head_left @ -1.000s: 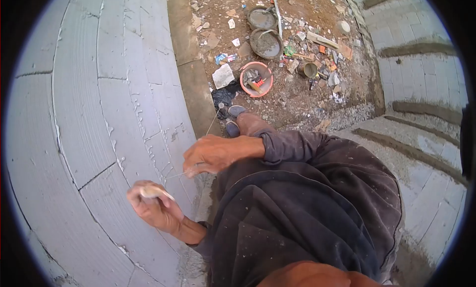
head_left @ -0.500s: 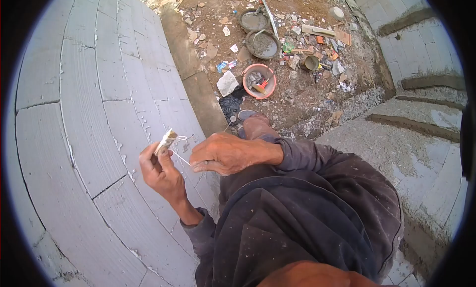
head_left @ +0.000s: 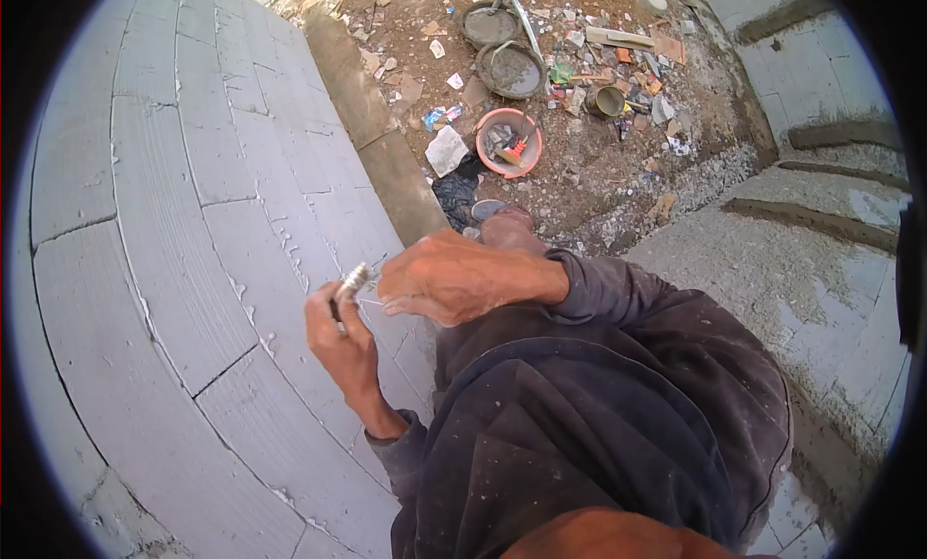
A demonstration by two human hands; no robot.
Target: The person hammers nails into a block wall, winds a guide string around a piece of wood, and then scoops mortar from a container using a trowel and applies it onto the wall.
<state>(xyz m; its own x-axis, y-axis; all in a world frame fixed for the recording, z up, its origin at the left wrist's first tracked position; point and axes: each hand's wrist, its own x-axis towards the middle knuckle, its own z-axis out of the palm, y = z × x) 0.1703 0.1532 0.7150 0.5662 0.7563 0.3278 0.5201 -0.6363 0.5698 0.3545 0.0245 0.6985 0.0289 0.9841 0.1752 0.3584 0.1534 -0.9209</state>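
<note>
White string (head_left: 374, 302) is wound in a pale bundle around a short stick (head_left: 354, 282), and I see it in the head view, tilted, its wound end up, in front of the grey block wall (head_left: 183, 298). The fingers of my left hand (head_left: 338, 339) are clamped on the lower part of the stick. My right hand (head_left: 454, 277) is just beside it, back upward, its fingers curled and together on the string; a short length runs between my two hands. The bundle is slightly blurred, so I cannot tell the separate turns.

Past my hands, a concrete ledge (head_left: 377, 134) runs along the left edge of the ground (head_left: 570, 187), beside the wall. Near that edge lie crumpled black plastic (head_left: 454, 197) and a broken white slab (head_left: 446, 152). Just right of the slab stands an orange-rimmed bucket (head_left: 480, 139) with a red-handled tool (head_left: 517, 149) in it. Farther off are two dark tubs of wet grey mix, the near tub (head_left: 488, 84) against the far tub (head_left: 465, 28). A small round container (head_left: 593, 103) stands to the right of the bucket, among scattered scraps. One of my shoes (head_left: 490, 209) shows beside the black plastic.
</note>
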